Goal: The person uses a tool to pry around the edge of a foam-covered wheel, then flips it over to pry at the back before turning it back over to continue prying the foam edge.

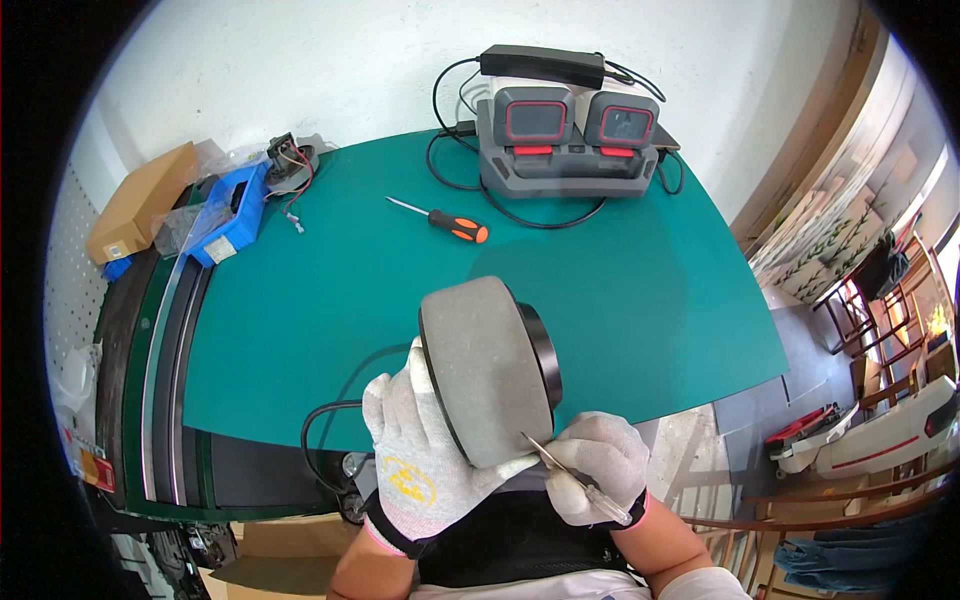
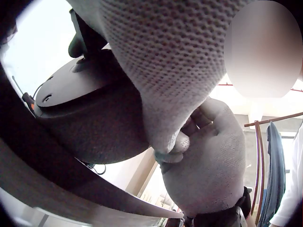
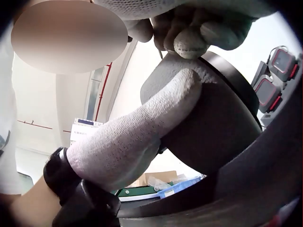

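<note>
Bottom centre: gloved left hand [image 1: 425, 470] cups grey-tyred wheel [image 1: 485, 365], thumb across tread, wheel held on edge above near table edge. Gloved right hand [image 1: 598, 465] pinches thin metal pick [image 1: 560, 465], tip touching tyre. Black cable [image 1: 325, 420] loops left of wheel. Green mat [image 1: 640, 300] beyond; orange-black screwdriver [image 1: 445, 221] upper centre. Upper left: blue bin [image 1: 225, 215], contents unclear. Top: charging dock [image 1: 570, 165] holding two battery packs [image 1: 532, 118].
</note>
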Motion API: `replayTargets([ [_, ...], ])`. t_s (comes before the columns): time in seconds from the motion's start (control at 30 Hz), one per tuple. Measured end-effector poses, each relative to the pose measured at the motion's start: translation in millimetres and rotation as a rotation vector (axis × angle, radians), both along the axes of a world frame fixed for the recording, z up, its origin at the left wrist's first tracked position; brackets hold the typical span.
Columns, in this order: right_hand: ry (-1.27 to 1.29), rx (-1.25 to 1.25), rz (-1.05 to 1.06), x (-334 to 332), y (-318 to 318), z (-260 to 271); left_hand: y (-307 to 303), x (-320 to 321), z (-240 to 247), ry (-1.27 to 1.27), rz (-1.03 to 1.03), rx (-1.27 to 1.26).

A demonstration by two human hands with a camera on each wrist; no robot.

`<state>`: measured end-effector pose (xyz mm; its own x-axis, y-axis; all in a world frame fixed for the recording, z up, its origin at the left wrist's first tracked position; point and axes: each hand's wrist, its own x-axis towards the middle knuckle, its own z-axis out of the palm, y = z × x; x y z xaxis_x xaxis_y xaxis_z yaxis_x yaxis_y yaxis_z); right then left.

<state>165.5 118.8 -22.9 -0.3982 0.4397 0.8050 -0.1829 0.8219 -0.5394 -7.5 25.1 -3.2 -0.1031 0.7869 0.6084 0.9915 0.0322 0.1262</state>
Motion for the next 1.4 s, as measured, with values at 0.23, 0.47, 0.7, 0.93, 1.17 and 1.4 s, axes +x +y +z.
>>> replayTargets([
  [0.23,-0.024,0.124,-0.072,-6.9,1.6,2.5,1.3,-2.5,1.3,0.009,0.023,-0.033],
  [0.47,-0.060,0.220,-0.080,-13.7,4.3,-4.2,2.7,-6.4,-4.5,-0.007,0.009,-0.001],
  [0.7,0.067,0.212,-0.070,-24.4,7.6,-12.4,6.8,-6.3,-3.1,-0.043,0.014,0.000],
  [0.93,0.080,0.230,-0.052,-27.7,8.1,-7.0,7.1,-9.2,-4.6,-0.037,0.006,-0.009],
  [1.17,0.035,0.161,-0.017,-25.7,6.7,-5.1,5.3,-9.6,-3.6,-0.056,0.014,-0.041],
  [1.4,0.090,0.205,-0.029,-28.9,8.0,-3.4,7.0,-11.6,-6.1,-0.063,0.001,-0.028],
])
